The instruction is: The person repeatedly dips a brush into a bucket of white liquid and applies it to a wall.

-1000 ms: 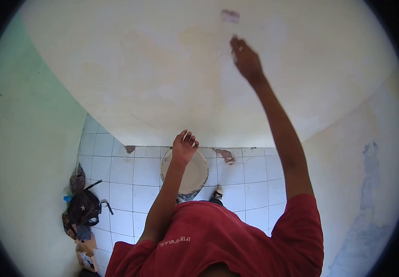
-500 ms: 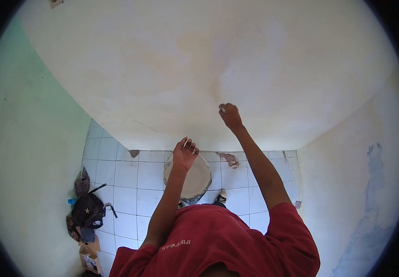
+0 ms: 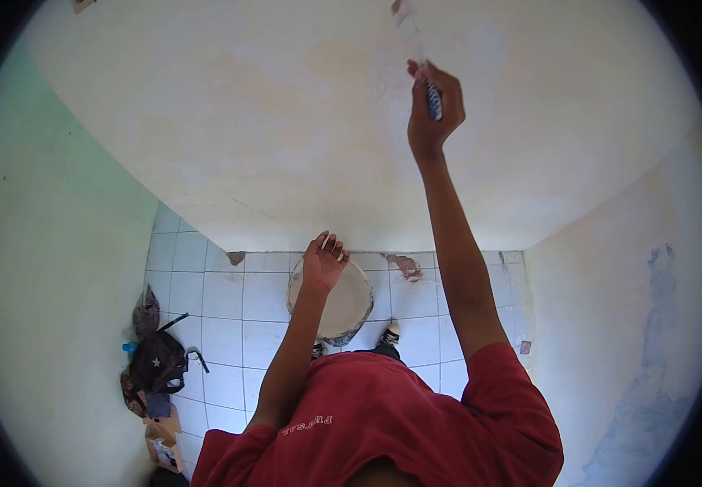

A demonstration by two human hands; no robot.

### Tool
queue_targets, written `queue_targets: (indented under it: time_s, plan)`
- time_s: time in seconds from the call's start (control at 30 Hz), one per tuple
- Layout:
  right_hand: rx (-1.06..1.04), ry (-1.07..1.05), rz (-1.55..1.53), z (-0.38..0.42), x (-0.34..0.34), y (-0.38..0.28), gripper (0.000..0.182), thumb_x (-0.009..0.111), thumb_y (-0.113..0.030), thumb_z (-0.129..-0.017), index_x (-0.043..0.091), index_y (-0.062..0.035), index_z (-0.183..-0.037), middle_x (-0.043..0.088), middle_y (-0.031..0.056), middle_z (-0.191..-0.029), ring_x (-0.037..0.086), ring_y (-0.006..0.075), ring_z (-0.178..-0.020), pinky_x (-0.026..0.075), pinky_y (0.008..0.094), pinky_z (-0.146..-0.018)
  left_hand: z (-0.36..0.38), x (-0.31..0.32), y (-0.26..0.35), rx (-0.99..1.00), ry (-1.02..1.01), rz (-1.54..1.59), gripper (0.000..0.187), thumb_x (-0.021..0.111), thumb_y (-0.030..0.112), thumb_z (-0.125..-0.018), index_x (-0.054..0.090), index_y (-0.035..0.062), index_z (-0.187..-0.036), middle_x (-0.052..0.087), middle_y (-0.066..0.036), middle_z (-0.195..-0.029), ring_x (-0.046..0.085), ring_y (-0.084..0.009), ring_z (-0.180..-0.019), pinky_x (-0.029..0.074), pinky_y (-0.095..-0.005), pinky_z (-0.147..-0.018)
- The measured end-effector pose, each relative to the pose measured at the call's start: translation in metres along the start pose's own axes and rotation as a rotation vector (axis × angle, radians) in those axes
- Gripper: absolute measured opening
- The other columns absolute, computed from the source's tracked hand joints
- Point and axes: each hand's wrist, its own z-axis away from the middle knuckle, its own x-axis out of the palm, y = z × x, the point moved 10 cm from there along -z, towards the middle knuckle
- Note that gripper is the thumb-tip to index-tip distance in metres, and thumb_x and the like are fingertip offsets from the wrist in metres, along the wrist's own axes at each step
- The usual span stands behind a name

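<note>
High against the pale wall (image 3: 270, 122), my right hand (image 3: 438, 105) is closed around a hand tool with a blue-and-white patterned handle (image 3: 434, 100). The tool's pale far end stretches up along the wall; its exact kind I cannot make out. My left hand (image 3: 324, 264) is held low with its palm turned up, fingers apart and slightly curled, nothing in it. Below that hand on the floor is a round bucket (image 3: 351, 304) filled with a thick beige liquid, partly hidden by my left hand and forearm.
White floor tiles (image 3: 265, 341) run up to the wall, with a brown broken patch (image 3: 404, 266) at its foot. At the left lie a black backpack (image 3: 156, 361) and an open cardboard box (image 3: 164, 442). My shoe (image 3: 390, 333) is close to the bucket.
My right hand has moved up the wall, and the tool's handle now shows in its grip. My left hand has stayed nearly in place above the bucket.
</note>
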Motion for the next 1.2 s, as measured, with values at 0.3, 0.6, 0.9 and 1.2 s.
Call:
queue_targets:
  time_s: [0.3,0.6,0.9,1.2]
  plan:
    - [0.279,-0.423,0.398,0.222,-0.065,0.101,0.016,0.064,0.006,-0.081,0.061,0.0010,-0.096,0.062,0.0189,-0.101,0.066,0.0341,-0.092,0.056,0.0395,-0.075,0.024,-0.014,-0.012,0.010,-0.072,-0.048,0.014,0.054,0.022,-0.095,0.058,0.0154,-0.107,0.061,0.000,-0.095,0.058,-0.0170,-0.089,0.047,-0.0401,-0.080]
    - [0.554,-0.487,0.456,0.372,-0.124,0.151,0.029,0.063,0.005,-0.079,0.058,-0.0006,-0.107,0.057,0.0187,-0.111,0.065,0.0345,-0.092,0.057,0.0401,-0.075,0.014,-0.066,-0.008,-0.039,0.045,-0.236,0.012,0.054,0.022,-0.096,0.056,0.0168,-0.107,0.058,0.001,-0.091,0.053,-0.0155,-0.084,0.043,-0.0377,-0.080]
    - [0.750,-0.591,0.646,0.372,-0.130,0.155,0.017,0.064,-0.005,-0.081,0.056,-0.0034,-0.096,0.058,0.0181,-0.103,0.065,0.0336,-0.080,0.057,0.0406,-0.069,0.000,-0.056,-0.041,-0.094,0.048,-0.286,0.014,0.055,0.019,-0.094,0.057,0.0153,-0.108,0.058,0.001,-0.093,0.055,-0.0164,-0.088,0.044,-0.0380,-0.080]
    - [0.254,-0.395,0.362,0.190,-0.062,0.078,0.026,0.068,0.002,-0.078,0.065,-0.0020,-0.104,0.061,0.0177,-0.112,0.068,0.0291,-0.096,0.059,0.0352,-0.077,0.000,-0.035,-0.046,-0.103,0.050,-0.258,0.011,0.054,0.019,-0.096,0.056,0.0154,-0.106,0.058,0.002,-0.092,0.055,-0.0155,-0.086,0.044,-0.0377,-0.080]
